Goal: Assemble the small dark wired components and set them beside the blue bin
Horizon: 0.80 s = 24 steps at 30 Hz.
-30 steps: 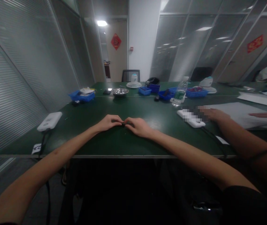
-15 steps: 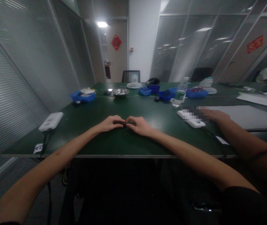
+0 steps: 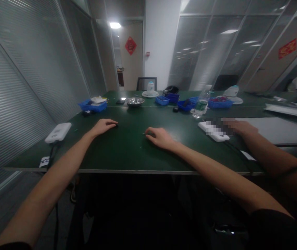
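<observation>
Head: left hand (image 3: 102,126) pinches dark piece (image 3: 116,125); right hand (image 3: 160,137), thin item (image 3: 144,134).

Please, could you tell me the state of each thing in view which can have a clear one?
Small dark piece: pinched by the left hand.
Thin, light-coloured piece: pinched by the right hand, one end sticking out.
Clear plastic bottle with green label: standing.
Round silver metal bowl: upright, holding small pale things.
Leftmost blue plastic basket: holding white, paper-like material.
Leftmost white oblong device: lying flat, black cable attached.
</observation>
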### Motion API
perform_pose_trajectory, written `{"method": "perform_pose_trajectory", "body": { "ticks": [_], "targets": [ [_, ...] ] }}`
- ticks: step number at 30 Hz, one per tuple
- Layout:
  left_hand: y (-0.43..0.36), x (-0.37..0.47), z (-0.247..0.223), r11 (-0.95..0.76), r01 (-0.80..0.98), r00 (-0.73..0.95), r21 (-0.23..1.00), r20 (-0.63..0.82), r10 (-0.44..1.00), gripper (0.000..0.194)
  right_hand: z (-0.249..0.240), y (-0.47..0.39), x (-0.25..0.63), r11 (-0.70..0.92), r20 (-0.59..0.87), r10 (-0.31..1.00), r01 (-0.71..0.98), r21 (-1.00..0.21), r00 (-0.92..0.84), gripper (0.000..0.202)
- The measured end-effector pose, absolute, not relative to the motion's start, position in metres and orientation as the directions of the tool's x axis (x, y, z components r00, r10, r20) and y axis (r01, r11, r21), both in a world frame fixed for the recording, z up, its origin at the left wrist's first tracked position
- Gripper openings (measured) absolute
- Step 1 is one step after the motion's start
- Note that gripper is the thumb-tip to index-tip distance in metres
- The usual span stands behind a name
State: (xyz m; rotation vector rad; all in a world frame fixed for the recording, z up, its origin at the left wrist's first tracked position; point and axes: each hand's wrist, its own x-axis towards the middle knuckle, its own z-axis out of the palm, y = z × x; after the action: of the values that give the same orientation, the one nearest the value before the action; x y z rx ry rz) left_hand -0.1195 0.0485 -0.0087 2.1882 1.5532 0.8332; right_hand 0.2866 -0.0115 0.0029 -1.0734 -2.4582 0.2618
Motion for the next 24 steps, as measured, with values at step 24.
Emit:
{"method": "perform_pose_trajectory", "body": {
  "ticks": [24],
  "targets": [
    [0.056, -0.198, -0.018, 0.053, 0.896, -0.229, 0.440, 0.358, 0.905, 0.032, 0.000, -0.010, 0.286, 0.685, 0.322, 0.729, 0.646, -0.338, -0.604, 0.024]
  ]
}}
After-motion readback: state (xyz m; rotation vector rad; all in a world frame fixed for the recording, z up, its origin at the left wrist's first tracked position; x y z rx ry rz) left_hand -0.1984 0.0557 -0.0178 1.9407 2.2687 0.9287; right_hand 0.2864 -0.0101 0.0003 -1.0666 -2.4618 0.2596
